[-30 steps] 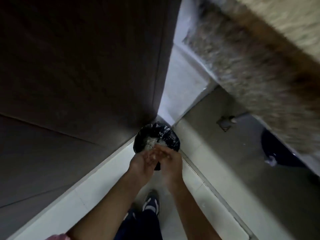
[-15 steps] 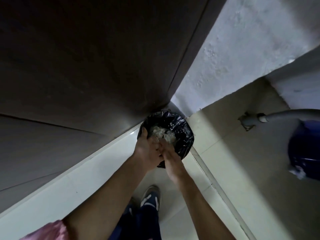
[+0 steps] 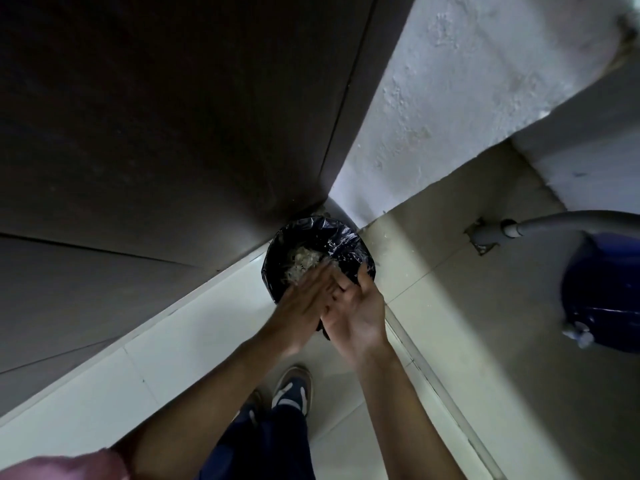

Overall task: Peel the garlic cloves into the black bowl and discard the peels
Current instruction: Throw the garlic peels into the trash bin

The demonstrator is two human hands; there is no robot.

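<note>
A small bin lined with a black plastic bag [image 3: 346,240] stands on the floor in the corner between a dark door and a white wall. Pale garlic peels [image 3: 303,261] lie heaped inside it. Both my hands are held over the near rim of the bin. My left hand [image 3: 304,303] has its fingers straight, and they lie across the palm of my right hand [image 3: 356,311], which is turned palm up with relaxed fingers. Neither hand holds anything that I can see. The black bowl and garlic cloves are out of view.
A dark wooden door [image 3: 173,133] fills the left side. A blue container [image 3: 602,289] with a grey pipe [image 3: 554,226] above it stands at the right. My shoe [image 3: 292,386] is on the pale tiled floor [image 3: 190,341] just behind the bin.
My hands have come apart from a close clasp over the bin. The left now slides flat across the opened right palm. The view has shifted closer.
</note>
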